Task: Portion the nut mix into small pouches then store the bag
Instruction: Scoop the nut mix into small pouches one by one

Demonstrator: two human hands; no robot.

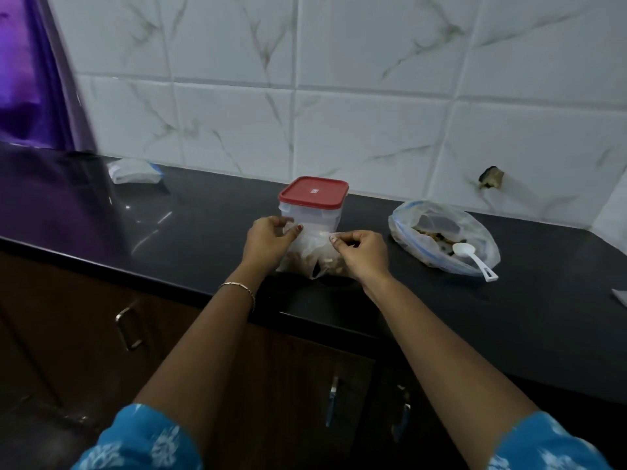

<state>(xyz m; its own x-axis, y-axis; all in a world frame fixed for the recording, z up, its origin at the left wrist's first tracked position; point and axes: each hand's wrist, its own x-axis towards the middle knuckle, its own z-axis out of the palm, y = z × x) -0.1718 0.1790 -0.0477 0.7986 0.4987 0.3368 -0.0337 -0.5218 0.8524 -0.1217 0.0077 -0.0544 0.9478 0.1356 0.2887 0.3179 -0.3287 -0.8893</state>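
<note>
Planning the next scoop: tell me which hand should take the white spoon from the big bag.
Right, probably. The spoon lies in the big bag to the right of the small pouch, nearer the right hand; the left hand would have to cross over. Both pinch the pouch.

Premises: a domestic kitchen.

Grounds: a black polished stone counter [203, 232] runs along a wall of white, grey-veined glazed tiles [339, 96]. One tile at the right has a broken hole [491, 178]. Beneath the counter are brown wooden cabinet doors [74, 300] fitted with metal bar handles [129, 329].

Food-storage articles stand on the counter:
- a clear plastic container with a red lid [314, 193];
- a zip bag of nut mix [441, 228] with a white plastic spoon [475, 260] lying in its mouth;
- a small clear pouch [310, 247] holding nuts.

A glossy purple panel [27, 79] adjoins at far left; its nature cannot be determined.
</note>
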